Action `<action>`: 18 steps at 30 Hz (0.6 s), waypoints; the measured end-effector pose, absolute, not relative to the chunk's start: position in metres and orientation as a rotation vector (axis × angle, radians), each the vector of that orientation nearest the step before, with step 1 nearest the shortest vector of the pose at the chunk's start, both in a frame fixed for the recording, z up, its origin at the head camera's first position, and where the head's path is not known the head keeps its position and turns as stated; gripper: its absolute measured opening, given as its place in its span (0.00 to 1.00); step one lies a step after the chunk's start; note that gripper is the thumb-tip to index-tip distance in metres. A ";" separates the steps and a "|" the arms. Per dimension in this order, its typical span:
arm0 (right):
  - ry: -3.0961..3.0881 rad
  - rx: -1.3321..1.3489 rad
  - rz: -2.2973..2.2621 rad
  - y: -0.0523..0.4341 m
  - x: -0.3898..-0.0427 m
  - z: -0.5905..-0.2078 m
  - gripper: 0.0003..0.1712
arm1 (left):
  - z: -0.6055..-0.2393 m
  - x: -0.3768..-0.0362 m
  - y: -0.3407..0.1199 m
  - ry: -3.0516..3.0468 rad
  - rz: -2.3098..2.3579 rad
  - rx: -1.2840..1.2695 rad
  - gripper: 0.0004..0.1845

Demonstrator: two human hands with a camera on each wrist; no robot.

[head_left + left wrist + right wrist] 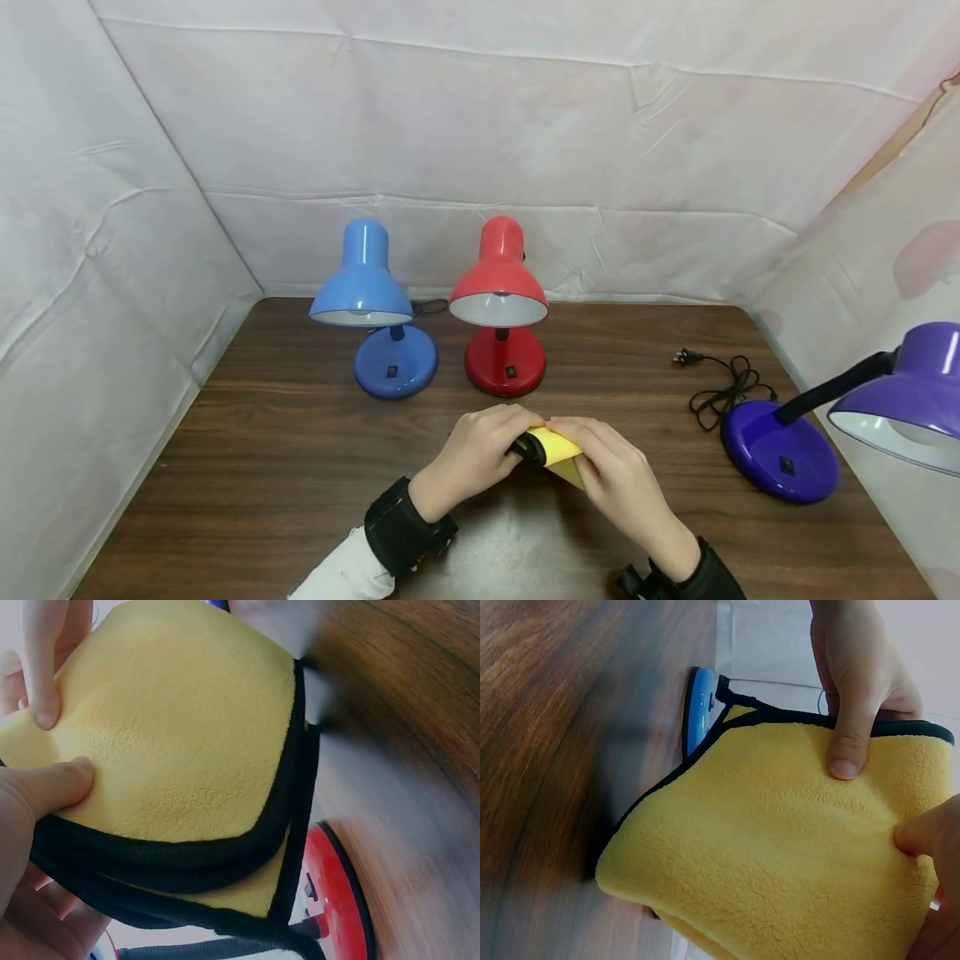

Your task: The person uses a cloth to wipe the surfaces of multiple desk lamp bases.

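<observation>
Yellow cloth point(558, 454) with black edging, folded, held just above the wooden table point(262, 450) near its front middle. Left hand point(480, 454) grips the cloth's left side, thumb pressed on top, fingers curled under. Right hand point(618, 475) pinches the right side between thumb and fingers. No readable writing or labels on any item. Count: one cloth, three desk lamps. Blue lamp point(371, 308) and red lamp point(501, 304) stand side by side behind the hands; purple lamp point(825, 433) sits at right, its black cord point(723, 387) unplugged on the table.
</observation>
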State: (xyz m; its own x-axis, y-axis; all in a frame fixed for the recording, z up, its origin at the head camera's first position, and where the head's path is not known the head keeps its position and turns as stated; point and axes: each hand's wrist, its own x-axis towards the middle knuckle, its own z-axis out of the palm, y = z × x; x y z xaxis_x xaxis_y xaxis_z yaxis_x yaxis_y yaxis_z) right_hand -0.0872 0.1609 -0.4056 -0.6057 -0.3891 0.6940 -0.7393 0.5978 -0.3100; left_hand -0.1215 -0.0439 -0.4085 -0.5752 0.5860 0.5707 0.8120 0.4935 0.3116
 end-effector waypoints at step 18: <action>-2.246 0.916 0.546 0.166 -0.089 -0.410 0.23 | -0.402 -0.109 -0.065 -2.409 -0.582 -1.083 0.16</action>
